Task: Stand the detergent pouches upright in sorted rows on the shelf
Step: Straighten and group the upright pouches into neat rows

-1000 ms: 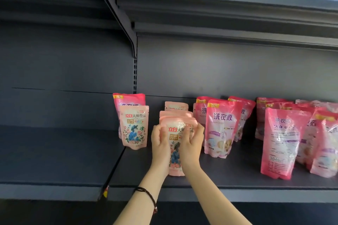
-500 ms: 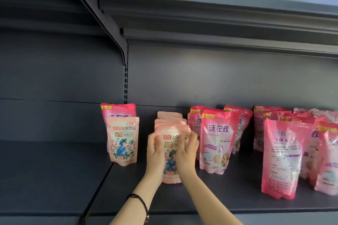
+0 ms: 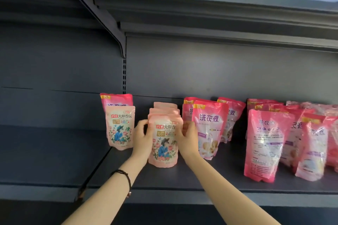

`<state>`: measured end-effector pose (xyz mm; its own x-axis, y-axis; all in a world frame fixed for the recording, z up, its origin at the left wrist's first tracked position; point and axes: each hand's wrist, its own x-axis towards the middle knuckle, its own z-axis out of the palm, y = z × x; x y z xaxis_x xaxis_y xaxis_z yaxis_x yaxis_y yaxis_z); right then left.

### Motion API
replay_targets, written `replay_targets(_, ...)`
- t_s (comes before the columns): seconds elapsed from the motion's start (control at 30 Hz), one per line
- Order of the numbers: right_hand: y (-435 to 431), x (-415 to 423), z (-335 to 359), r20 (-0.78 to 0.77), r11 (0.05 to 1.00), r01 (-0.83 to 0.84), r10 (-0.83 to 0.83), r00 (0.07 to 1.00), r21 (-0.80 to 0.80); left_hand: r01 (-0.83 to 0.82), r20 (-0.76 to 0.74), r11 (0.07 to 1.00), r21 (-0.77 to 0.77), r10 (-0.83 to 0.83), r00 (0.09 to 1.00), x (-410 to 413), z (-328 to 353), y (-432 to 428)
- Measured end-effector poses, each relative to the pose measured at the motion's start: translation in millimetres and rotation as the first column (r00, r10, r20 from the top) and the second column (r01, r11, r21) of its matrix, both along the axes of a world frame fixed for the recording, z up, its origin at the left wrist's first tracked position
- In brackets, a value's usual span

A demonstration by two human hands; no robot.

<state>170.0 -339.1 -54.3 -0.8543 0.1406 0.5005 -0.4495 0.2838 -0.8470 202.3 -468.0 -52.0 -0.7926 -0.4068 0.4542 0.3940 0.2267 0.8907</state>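
Note:
A row of pale pink floral pouches stands upright in the middle of the dark shelf [image 3: 182, 179]. Its front pouch [image 3: 164, 144] is held from both sides: my left hand [image 3: 142, 138] curls round its left edge and my right hand [image 3: 188, 138] round its right edge. The pouches behind it show only their tops. Another pale floral pouch [image 3: 120, 128] stands to the left, in front of a deeper pink pouch [image 3: 116, 100]. To the right stand bright pink pouches [image 3: 208, 128] in a short row.
Further right, a cluster of large bright pink pouches [image 3: 266, 144] stands crowded and leaning, some turned back to front. The upper shelf [image 3: 201, 14] and its bracket [image 3: 102, 14] hang overhead. The left shelf bay [image 3: 45, 151] holds nothing.
My hands have slid apart from the pouch's front to its two side edges, uncovering its face. The camera view has shifted slightly.

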Motion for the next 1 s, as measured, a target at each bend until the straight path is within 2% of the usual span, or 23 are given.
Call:
replay_targets(0.1, 24, 19, 21, -0.020, 0.995, -0.039, 0.041, 0.999, 0.089, -0.157, -0.032, 0.984, -0.081, 0.155, 0.987, 8, 11, -8)
replay_targets(0.17, 44, 29, 40, -0.051, 0.970, -0.043, 0.057, 0.997, 0.241, -0.224, -0.051, 0.956, -0.189, 0.218, 0.975, 12, 20, -14)
replay_targets(0.23, 64, 36, 62, -0.080, 0.883, -0.056, 0.104, 0.991, 0.466, -0.261, -0.105, 0.902, -0.344, 0.239, 0.965, 15, 31, -20)
replay_targets(0.33, 91, 43, 102, -0.080, 0.665, -0.061, 0.179, 0.981, 0.745, -0.262, -0.183, 0.755, -0.601, 0.189, 0.965, 17, 62, -24)
replay_targets(0.4, 105, 45, 132, -0.031, 0.529, -0.071, 0.181, 0.983, 0.846, -0.201, -0.161, 0.587, -0.784, 0.119, 0.980, 15, 88, -22)
replay_targets(0.43, 111, 44, 145, -0.015, 0.428, -0.058, 0.164, 0.986, 0.902, -0.162, -0.133, 0.488, -0.858, 0.095, 0.987, 13, 100, -19)
replay_targets(0.5, 120, 38, 167, -0.035, 0.186, 0.017, 0.093, 0.995, 0.982, -0.096, -0.080, 0.313, -0.945, 0.063, 0.995, 6, 120, -10)
replay_targets(0.53, 125, 35, 176, -0.050, 0.094, 0.045, 0.055, 0.997, 0.995, -0.077, -0.067, 0.260, -0.963, 0.048, 0.997, 2, 128, -3)
replay_targets(0.57, 130, 32, 183, -0.061, 0.046, 0.060, 0.022, 0.998, 0.997, -0.067, -0.062, 0.222, -0.973, 0.029, 0.998, -3, 134, 4)
replay_targets(0.8, 162, -17, 197, -0.029, -0.073, 0.022, -0.092, 0.995, 0.997, 0.026, 0.028, 0.095, -0.995, 0.017, 0.999, -42, 151, 68)
replay_targets(1.0, 177, -72, 181, 0.113, -0.046, -0.113, 0.000, 0.994, 0.992, 0.116, 0.138, 0.230, -0.966, 0.084, 0.987, -78, 142, 111)
